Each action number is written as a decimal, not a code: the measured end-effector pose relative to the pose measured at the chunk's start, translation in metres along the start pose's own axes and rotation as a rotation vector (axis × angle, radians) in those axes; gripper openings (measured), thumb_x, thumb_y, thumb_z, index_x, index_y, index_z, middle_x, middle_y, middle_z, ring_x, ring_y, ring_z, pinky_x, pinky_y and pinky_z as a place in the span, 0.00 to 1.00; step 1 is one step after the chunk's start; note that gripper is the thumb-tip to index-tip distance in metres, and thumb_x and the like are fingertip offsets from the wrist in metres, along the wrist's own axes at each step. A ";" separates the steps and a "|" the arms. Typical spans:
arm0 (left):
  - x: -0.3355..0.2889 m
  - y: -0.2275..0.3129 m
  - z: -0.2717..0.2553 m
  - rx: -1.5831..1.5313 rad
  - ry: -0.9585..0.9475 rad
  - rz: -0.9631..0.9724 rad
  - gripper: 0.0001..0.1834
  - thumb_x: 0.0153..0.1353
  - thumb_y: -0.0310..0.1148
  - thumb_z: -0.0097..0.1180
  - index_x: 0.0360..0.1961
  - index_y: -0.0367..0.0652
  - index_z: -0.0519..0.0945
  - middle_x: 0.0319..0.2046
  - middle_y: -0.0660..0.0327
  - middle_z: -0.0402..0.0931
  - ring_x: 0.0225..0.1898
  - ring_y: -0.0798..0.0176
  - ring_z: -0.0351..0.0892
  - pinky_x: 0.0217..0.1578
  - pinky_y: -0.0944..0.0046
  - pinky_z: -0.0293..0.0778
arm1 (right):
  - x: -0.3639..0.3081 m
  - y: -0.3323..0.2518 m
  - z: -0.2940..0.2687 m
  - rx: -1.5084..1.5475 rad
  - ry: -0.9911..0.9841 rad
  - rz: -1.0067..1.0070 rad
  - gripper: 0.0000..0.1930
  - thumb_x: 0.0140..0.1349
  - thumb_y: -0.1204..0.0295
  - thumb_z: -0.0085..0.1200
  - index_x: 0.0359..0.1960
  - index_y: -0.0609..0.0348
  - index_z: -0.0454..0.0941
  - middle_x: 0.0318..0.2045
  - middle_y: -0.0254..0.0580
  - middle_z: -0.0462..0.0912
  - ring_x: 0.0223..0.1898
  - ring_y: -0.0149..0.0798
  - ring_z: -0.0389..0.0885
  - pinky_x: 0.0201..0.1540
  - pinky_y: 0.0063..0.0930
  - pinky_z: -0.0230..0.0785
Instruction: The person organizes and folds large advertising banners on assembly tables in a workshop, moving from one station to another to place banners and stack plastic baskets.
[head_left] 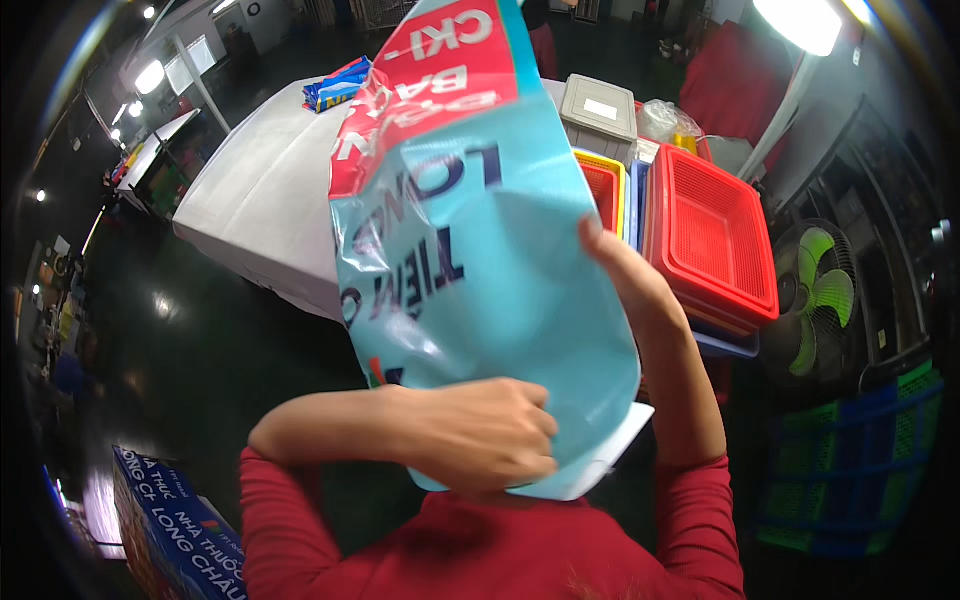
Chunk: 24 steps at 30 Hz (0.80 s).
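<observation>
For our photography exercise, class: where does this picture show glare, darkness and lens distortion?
Head view: the upper-right lamp burns out to white; head view: pale glare patches streak the glossy printed sheet; head view: the floor sinks into near-black; head view: the corners go black, and the surroundings bend and stretch toward the fisheye rim.

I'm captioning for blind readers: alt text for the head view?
Large, glossy turquoise-and-red printed sheet, held by the right hand at its right edge, the curled left hand across its lower part. Behind: white-covered table, stacked red plastic baskets.
</observation>
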<state>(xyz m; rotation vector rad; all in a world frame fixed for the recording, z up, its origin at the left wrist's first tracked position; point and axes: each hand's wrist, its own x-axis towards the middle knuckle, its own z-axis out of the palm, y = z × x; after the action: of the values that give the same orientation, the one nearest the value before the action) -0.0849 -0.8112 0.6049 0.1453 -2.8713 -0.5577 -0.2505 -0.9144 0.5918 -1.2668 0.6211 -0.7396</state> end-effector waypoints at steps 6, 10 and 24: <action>0.056 0.023 0.087 0.211 -0.117 -0.006 0.07 0.40 0.32 0.51 0.14 0.42 0.69 0.14 0.63 0.67 0.24 0.62 0.71 0.32 0.63 0.65 | -0.050 0.020 -0.005 -0.277 0.300 0.147 0.16 0.54 0.67 0.54 0.38 0.68 0.74 0.27 0.39 0.78 0.31 0.30 0.77 0.36 0.25 0.69; 0.052 0.052 0.085 0.070 0.167 0.160 0.16 0.53 0.43 0.49 0.34 0.41 0.69 0.32 0.58 0.70 0.43 0.58 0.69 0.47 0.53 0.63 | -0.118 -0.041 0.020 -0.592 0.681 -0.121 0.15 0.53 0.66 0.55 0.36 0.66 0.74 0.27 0.39 0.78 0.26 0.30 0.76 0.30 0.24 0.68; -0.149 -0.170 0.244 -0.691 1.240 -1.271 0.18 0.61 0.41 0.44 0.47 0.42 0.69 0.45 0.59 0.69 0.48 0.62 0.67 0.48 0.64 0.62 | -0.398 -0.030 -0.156 -0.496 1.130 0.141 0.15 0.54 0.67 0.54 0.40 0.62 0.73 0.30 0.35 0.78 0.29 0.29 0.76 0.33 0.22 0.69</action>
<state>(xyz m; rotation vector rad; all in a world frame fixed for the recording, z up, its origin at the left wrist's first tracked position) 0.0145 -0.8601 0.2915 1.5244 -1.0341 -1.0431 -0.6233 -0.7030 0.5948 -1.1364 1.8790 -1.2143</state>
